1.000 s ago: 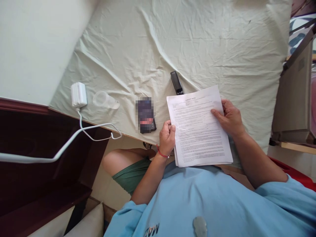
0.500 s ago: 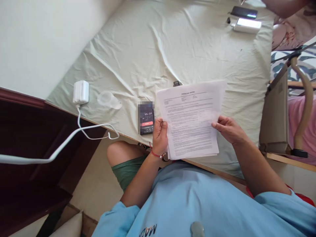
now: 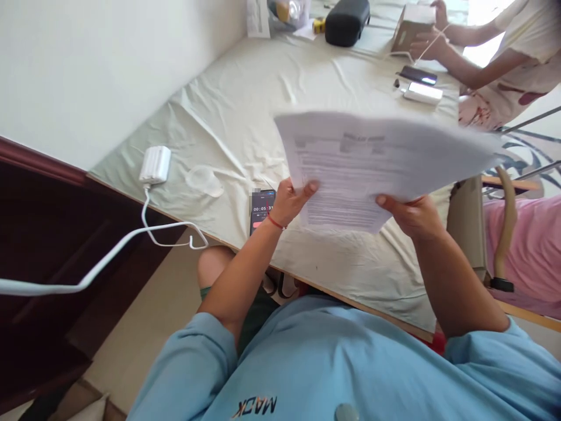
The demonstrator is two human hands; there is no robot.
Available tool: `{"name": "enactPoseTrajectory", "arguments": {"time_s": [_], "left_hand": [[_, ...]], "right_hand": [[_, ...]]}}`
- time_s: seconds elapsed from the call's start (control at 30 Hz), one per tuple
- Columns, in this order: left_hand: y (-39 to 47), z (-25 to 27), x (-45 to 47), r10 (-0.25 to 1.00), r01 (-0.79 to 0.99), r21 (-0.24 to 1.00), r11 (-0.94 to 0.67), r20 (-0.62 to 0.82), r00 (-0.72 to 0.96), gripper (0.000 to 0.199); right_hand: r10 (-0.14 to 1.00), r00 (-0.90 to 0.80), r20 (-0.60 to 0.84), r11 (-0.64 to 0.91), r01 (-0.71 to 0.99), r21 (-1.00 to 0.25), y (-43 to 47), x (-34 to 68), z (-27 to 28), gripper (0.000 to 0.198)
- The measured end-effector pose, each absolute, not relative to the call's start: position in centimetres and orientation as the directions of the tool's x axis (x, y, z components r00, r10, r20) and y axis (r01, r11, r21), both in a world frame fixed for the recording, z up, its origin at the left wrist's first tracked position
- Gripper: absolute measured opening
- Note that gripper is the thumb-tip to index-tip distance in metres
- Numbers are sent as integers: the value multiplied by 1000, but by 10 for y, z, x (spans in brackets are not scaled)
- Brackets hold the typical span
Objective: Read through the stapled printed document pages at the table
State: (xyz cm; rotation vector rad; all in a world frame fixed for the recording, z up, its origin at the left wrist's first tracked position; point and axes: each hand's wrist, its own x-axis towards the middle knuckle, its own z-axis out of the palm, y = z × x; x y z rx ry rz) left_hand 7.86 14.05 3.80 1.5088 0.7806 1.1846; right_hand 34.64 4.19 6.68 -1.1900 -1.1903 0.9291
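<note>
A stack of printed paper sheets is held up above the cloth-covered table, its far edge blurred and fanned to the right. My left hand grips the lower left side, thumb on top and fingers underneath. At the lower right, my right hand pinches the sheets the same way, its fingers mostly hidden below. Just left of my left hand lies a phone with a timer on its screen, partly covered by my wrist.
A white power adapter with a cable and a clear plastic piece lie at left. Farther off are a black case, a dark phone and a white device. Another person's hands hold a box. A chair stands right.
Both my hands have raised the sheets away from me, and the far right part has swung outward. The view has tilted up, bringing the other person's hands and the black case into sight.
</note>
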Motion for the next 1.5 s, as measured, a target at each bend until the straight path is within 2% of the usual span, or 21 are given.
{"name": "enactPoseTrajectory", "arguments": {"time_s": [0.1, 0.2, 0.3, 0.4, 0.5, 0.6, 0.77, 0.9, 1.03, 1.17, 1.33, 1.43, 1.5], "left_hand": [[140, 26, 80, 917, -54, 973, -223, 229, 328, 76], [135, 28, 82, 913, -50, 979, -196, 201, 355, 76], [127, 42, 85, 894, -95, 986, -135, 162, 417, 73], [119, 52, 87, 857, -189, 982, 12, 87, 508, 70], [111, 45, 86, 813, -226, 953, 203, -35, 580, 66], [98, 27, 82, 787, -190, 926, 325, -153, 597, 67], [62, -1, 75, 798, -192, 887, 419, -259, 544, 70], [39, -12, 66, 824, -160, 901, 404, -282, 492, 67], [23, -12, 53, 864, -45, 947, 319, -271, 424, 66], [11, -6, 39, 804, 26, 935, 354, -319, 503, 63], [19, -1, 40, 823, -131, 914, 384, -274, 497, 62], [29, -3, 47, 823, -198, 864, 464, -337, 458, 65], [33, -5, 53, 814, -173, 849, 499, -390, 430, 65]], "right_hand": [[979, 173, 111, 90, 126, -988, 40, 344, 59, 68], [966, 236, 108, 73, 152, -986, 34, 343, 58, 67], [968, 246, 47, 45, 15, -999, 26, 342, 65, 62], [961, 266, -75, -38, -143, -989, 20, 341, 68, 55], [921, 345, -181, -105, -226, -968, 16, 341, 60, 52], [886, 384, -262, -157, -284, -946, 12, 339, 47, 54], [847, 350, -400, -275, -356, -893, -1, 330, 34, 56], [842, 280, -462, -347, -376, -859, -14, 321, 24, 55], [878, 240, -413, -319, -349, -881, -20, 322, 14, 53], [896, 306, -320, -227, -302, -926, -18, 330, 10, 52], [919, 218, -327, -265, -270, -926, -21, 324, 4, 45], [936, 165, -311, -274, -215, -938, -22, 322, -1, 38], [962, 170, -215, -202, -90, -975, -17, 329, 0, 38]]}}
